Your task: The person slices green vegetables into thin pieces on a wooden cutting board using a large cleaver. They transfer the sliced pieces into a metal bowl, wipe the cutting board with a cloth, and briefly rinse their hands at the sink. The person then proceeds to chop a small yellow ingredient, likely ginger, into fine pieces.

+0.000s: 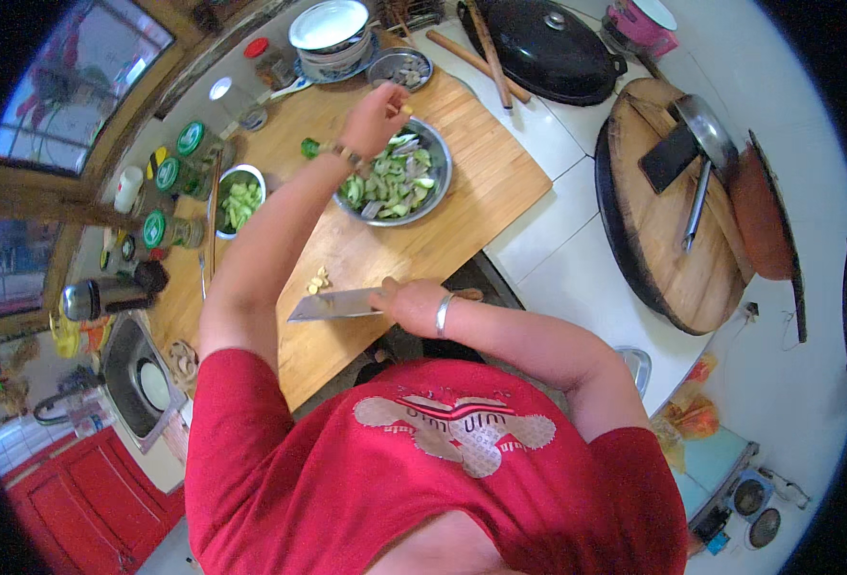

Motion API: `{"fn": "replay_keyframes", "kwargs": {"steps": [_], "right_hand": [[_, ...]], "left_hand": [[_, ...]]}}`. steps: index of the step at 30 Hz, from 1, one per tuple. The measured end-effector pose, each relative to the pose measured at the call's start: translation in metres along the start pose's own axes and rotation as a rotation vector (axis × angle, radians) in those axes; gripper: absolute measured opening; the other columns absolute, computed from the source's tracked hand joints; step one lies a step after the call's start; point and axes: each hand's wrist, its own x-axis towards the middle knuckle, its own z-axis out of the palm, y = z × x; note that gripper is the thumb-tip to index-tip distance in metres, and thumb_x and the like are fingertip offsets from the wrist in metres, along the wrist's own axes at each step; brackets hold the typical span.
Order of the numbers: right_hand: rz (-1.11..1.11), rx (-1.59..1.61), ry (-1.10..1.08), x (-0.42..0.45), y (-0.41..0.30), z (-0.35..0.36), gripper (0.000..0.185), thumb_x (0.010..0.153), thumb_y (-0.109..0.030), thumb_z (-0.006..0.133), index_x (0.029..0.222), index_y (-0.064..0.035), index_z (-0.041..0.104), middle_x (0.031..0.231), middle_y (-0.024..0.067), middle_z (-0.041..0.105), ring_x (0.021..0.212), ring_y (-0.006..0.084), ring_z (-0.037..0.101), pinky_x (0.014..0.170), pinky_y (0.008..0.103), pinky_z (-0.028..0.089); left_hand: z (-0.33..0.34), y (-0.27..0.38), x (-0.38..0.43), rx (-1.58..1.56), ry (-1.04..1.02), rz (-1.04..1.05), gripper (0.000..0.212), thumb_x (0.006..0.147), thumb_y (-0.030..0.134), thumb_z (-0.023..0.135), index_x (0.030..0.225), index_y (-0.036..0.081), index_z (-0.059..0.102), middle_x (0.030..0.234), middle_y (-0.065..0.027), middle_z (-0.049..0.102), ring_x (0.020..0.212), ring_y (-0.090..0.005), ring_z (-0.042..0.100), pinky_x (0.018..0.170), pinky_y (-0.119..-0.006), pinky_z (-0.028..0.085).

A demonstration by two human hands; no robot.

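Note:
My right hand [418,305] grips a cleaver [337,305], its blade lying low over the near edge of the wooden board [495,162]. Pieces of chopped garlic or ginger [318,280] lie just beyond the blade. My left hand [380,118] is stretched out above the far side of a metal bowl [443,180] of cut green vegetables [391,180], with a small yellowish piece at its fingertips. Past that hand stands a small metal dish [427,66] with pale pieces in it. A smaller bowl [260,175] of diced green vegetable stands left of my left forearm.
Green-lidded jars [192,138], a glass jar [251,115] and stacked bowls [329,25] line the back and left. Chopsticks [215,215] lie by the small bowl. A black lidded pan [546,47], rolling pins [492,57] and a round wooden lid [639,215] are at right; a sink [132,366] is at left.

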Motion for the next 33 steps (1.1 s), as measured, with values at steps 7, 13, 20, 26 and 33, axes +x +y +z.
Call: {"fn": "replay_keyframes", "kwargs": {"steps": [7, 13, 20, 26, 33], "right_hand": [[-0.016, 0.031, -0.031, 0.013, 0.011, 0.006, 0.025, 0.090, -0.012, 0.048, 0.114, -0.0078, 0.053, 0.107, 0.0222, 0.057, 0.084, 0.0381, 0.068, 0.071, 0.0447, 0.056], [-0.034, 0.040, -0.084, 0.021, 0.005, 0.008, 0.028, 0.093, -0.018, 0.048, 0.117, -0.0083, 0.057, 0.111, 0.0223, 0.058, 0.086, 0.0388, 0.067, 0.072, 0.0471, 0.054], [-0.015, 0.041, -0.057, 0.006, 0.016, -0.021, 0.031, 0.089, -0.011, 0.050, 0.119, -0.0117, 0.055, 0.104, 0.0199, 0.060, 0.087, 0.0389, 0.066, 0.075, 0.0493, 0.054], [0.005, 0.095, -0.014, -0.016, 0.011, -0.019, 0.026, 0.090, -0.012, 0.050, 0.116, -0.0090, 0.054, 0.105, 0.0201, 0.059, 0.085, 0.0397, 0.064, 0.073, 0.0505, 0.052], [0.158, 0.118, 0.260, -0.003, 0.017, 0.006, 0.026, 0.090, -0.011, 0.051, 0.114, -0.0053, 0.052, 0.104, 0.0225, 0.060, 0.092, 0.0426, 0.060, 0.078, 0.0514, 0.050]], "left_hand": [[0.076, -0.067, 0.113, 0.509, -0.258, -0.056, 0.026, 0.075, 0.015, 0.070, 0.099, 0.007, 0.066, 0.099, -0.0144, 0.069, 0.093, -0.0330, 0.066, 0.081, -0.040, 0.053], [0.064, -0.086, 0.115, 0.578, -0.464, -0.090, 0.042, 0.081, 0.029, 0.070, 0.119, 0.013, 0.061, 0.117, -0.0166, 0.064, 0.111, -0.0362, 0.060, 0.092, -0.045, 0.049], [-0.063, 0.028, -0.054, -0.116, 0.260, 0.104, 0.016, 0.090, 0.012, 0.066, 0.104, 0.005, 0.066, 0.089, -0.0046, 0.065, 0.079, -0.0122, 0.059, 0.068, -0.026, 0.049], [-0.134, -0.002, -0.336, -0.037, 0.694, -0.521, 0.011, 0.092, 0.006, 0.062, 0.103, 0.003, 0.065, 0.093, -0.0043, 0.065, 0.080, -0.0091, 0.060, 0.069, -0.023, 0.050], [-0.026, -0.019, -0.378, 0.137, 0.298, -0.472, 0.021, 0.084, 0.005, 0.065, 0.104, 0.007, 0.062, 0.103, -0.0114, 0.062, 0.086, -0.0242, 0.064, 0.072, -0.034, 0.053]]}}
